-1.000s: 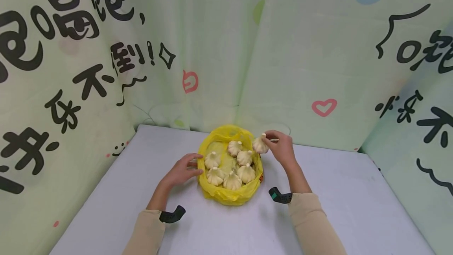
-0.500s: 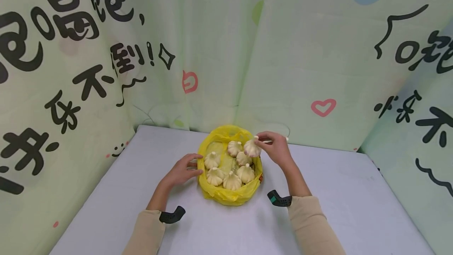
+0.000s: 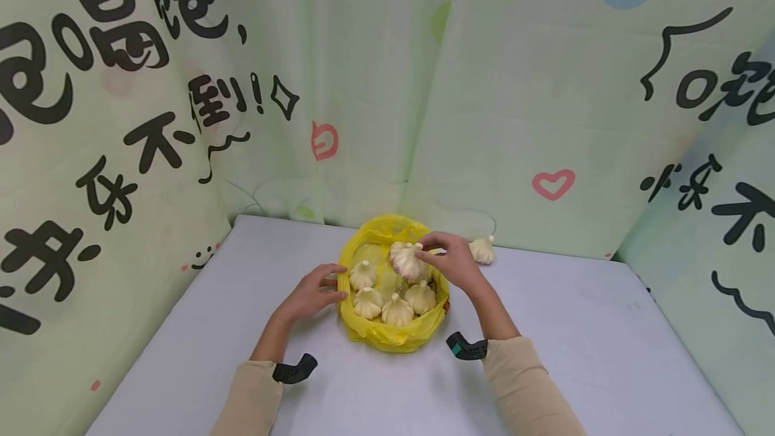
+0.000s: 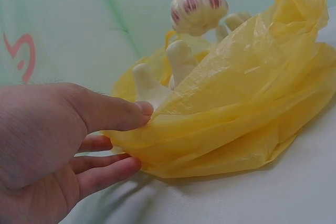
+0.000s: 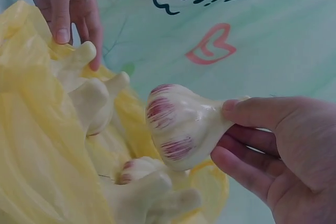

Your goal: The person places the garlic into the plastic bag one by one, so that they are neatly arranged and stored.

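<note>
A yellow plastic bag (image 3: 393, 340) lies spread like a lined basket on the table, with several white garlic bulbs (image 3: 397, 310) inside. My right hand (image 3: 453, 262) pinches a garlic bulb (image 5: 184, 124) by its neck, over the right part of the bag. Purple streaks mark this bulb's round end. At the bag's left side rests my left hand (image 3: 310, 293), its thumb (image 4: 123, 113) along the rim and its relaxed fingers (image 4: 107, 176) lower against the outside. The held bulb and right hand cover some bulbs in the head view.
One more garlic bulb (image 3: 482, 249) sits on the white table (image 3: 545, 328) near its back edge, just beyond the right hand. A pale green printed curtain (image 3: 387, 86) hangs close behind the table and along both sides.
The right hand has carried its garlic bulb leftward from the bag's right rim to over the inside. The bulb on the table behind that hand has come into view. The left hand stays put.
</note>
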Demonstrator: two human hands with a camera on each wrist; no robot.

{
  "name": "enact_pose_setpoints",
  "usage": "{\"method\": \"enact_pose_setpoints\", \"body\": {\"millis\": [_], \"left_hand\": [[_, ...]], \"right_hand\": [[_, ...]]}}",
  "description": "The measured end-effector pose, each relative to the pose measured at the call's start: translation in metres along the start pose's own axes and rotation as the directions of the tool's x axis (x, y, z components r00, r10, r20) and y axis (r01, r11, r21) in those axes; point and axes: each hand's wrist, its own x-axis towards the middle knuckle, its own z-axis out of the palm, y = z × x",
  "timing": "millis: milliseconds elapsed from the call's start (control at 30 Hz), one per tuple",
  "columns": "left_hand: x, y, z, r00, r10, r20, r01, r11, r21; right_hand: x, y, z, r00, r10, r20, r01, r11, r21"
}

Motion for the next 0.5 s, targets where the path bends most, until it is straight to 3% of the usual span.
{"method": "enact_pose_setpoints", "body": {"millis": [233,500], "left_hand": [[0.0,-0.001,0.0,1.0,0.001,-0.002,-0.001,1.0,-0.007],[-0.001,0.001,0.0,1.0,-0.007,0.002,0.007,1.0,-0.004]], "right_hand": [[0.004,0.001,0.02,1.0,-0.003,0.025,0.004,0.998,-0.062],[0.01,0.006,0.035,0.999,0.009,0.054,-0.006,0.998,-0.056]]}}
